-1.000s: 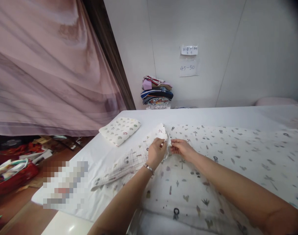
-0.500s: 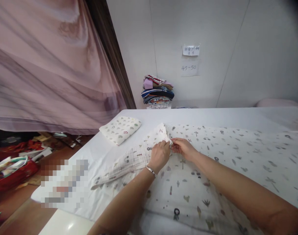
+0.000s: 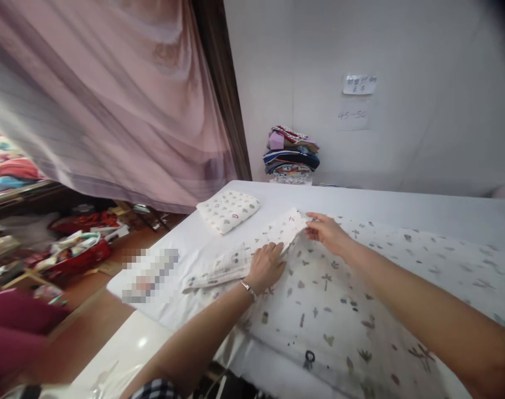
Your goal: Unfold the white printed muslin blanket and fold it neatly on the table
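Observation:
A thin white cloth (image 3: pixel 319 293) printed with small plants and animals lies spread over the table, with a strip (image 3: pixel 223 269) at its left end folded over. My left hand (image 3: pixel 267 269), wearing a bracelet, rests on that strip with its fingers curled over the folded edge. Further from me, my right hand (image 3: pixel 329 233) pinches the cloth near the far corner of the fold. The tips of its fingers are partly hidden. Beyond the strip, to the left, lies a folded white cloth (image 3: pixel 228 211) with a small print, touched by neither hand.
The white table (image 3: pixel 360 198) reaches towards a grey wall (image 3: pixel 302 66) bearing paper notes (image 3: pixel 359 85). A stack of folded clothes (image 3: pixel 292 155) stands behind its far edge. A pink curtain (image 3: pixel 153 111) hangs at left, above a red basket (image 3: pixel 78 252). A pixelated item lies on the table's left side.
The view has swung left. My hands, close together before, are now apart: the left has slid nearer to me along the fold, while the right stays at its far end.

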Available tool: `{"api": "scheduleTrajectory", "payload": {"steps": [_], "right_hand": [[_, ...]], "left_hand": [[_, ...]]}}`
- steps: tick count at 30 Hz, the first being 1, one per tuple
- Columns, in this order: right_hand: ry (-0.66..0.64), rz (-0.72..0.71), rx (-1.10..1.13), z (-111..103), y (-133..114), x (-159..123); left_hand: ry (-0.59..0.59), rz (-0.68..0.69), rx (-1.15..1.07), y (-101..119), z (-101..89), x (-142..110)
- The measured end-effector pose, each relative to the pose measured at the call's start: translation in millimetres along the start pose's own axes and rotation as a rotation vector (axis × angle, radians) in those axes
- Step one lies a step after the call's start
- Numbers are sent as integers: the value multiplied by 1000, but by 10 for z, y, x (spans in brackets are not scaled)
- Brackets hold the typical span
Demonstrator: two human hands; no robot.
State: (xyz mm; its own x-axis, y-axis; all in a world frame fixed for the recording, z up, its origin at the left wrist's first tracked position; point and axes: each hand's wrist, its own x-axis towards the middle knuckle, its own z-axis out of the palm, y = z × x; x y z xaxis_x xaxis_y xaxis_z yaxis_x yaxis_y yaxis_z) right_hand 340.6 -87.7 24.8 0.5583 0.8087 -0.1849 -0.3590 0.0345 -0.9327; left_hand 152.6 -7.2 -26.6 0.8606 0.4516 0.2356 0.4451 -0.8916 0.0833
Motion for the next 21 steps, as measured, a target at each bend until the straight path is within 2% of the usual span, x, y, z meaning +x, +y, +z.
{"api": "scheduleTrajectory", "payload": {"steps": [5, 10, 14, 16, 19, 21], "right_hand": [[-88, -86, -1, 309, -427, 315], [-116, -147, 82, 608, -778, 625], [-113, -191, 96, 832, -992, 773], [-115, -196, 83, 959, -1069, 814], [-122, -206, 52, 1166, -1143, 878], [-107, -220, 32, 1299, -1167, 942]], "left_hand": [[7, -131, 98, -376, -193, -337], [31, -395, 125, -862, -428, -591], [3, -589, 94, -1242, -539, -781], [44, -670, -21, -1401, -558, -876], [146, -783, -315, -1625, -557, -1018], [172, -832, -471, -1768, -546, -1103]]}}
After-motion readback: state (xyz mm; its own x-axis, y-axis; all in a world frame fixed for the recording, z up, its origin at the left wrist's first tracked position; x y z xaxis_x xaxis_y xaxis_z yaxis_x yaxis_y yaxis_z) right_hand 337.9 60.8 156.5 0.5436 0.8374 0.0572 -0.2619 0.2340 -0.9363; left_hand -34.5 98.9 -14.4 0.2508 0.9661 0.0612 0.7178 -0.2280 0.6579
